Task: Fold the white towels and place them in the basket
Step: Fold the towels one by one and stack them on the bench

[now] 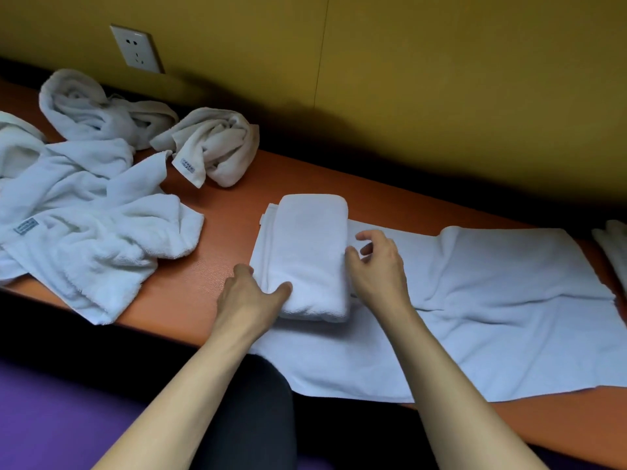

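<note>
On the orange bench (234,198), a white towel (492,300) is being folded up from its left end, and a thick folded part (308,252) is already made. That part is pinched by the left hand (252,293), while the right hand (376,266), its grip loose and empty, is rested beside it. Another fold over the flat part seems needed next. No basket is seen.

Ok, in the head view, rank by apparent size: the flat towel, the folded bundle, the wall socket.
1. Flat towel, spread over the orange bench, largest.
2. Folded bundle, lying on the flat towel's left end, between both hands.
3. Wall socket, smallest, though it is farthest from the camera.
</note>
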`<act>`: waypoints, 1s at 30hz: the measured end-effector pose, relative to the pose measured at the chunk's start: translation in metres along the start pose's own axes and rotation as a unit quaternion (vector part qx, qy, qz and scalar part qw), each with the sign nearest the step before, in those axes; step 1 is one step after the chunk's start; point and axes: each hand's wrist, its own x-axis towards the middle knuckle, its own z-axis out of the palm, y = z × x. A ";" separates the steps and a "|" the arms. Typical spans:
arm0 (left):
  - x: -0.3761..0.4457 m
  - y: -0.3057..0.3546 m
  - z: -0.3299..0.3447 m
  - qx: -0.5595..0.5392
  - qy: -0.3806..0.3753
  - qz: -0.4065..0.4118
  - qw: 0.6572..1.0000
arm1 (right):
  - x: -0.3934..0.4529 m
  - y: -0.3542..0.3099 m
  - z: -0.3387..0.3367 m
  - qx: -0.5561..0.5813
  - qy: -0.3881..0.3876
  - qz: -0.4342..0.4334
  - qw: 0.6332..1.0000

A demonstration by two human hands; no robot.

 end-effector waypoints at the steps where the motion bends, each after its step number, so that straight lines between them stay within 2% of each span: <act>1: 0.001 0.002 -0.001 0.022 -0.012 -0.027 0.999 | 0.013 0.000 0.002 0.001 -0.007 0.000 1.000; 4: -0.001 0.010 -0.006 0.014 -0.051 -0.080 0.995 | 0.052 -0.014 0.006 0.043 -0.051 0.042 0.997; 8: -0.002 0.015 -0.005 -0.050 -0.073 -0.084 0.993 | 0.082 -0.037 0.014 0.136 -0.127 0.166 0.968; 13: -0.006 0.009 0.006 -0.188 -0.054 -0.101 0.975 | 0.093 -0.033 0.030 0.231 -0.138 0.220 0.938; 19: -0.014 0.008 -0.001 -0.270 -0.019 -0.062 0.961 | 0.083 -0.010 0.007 0.348 -0.115 0.208 0.907; 30: -0.057 0.060 0.017 -0.431 -0.058 -0.026 0.900 | 0.021 0.065 -0.101 0.446 -0.022 0.186 0.875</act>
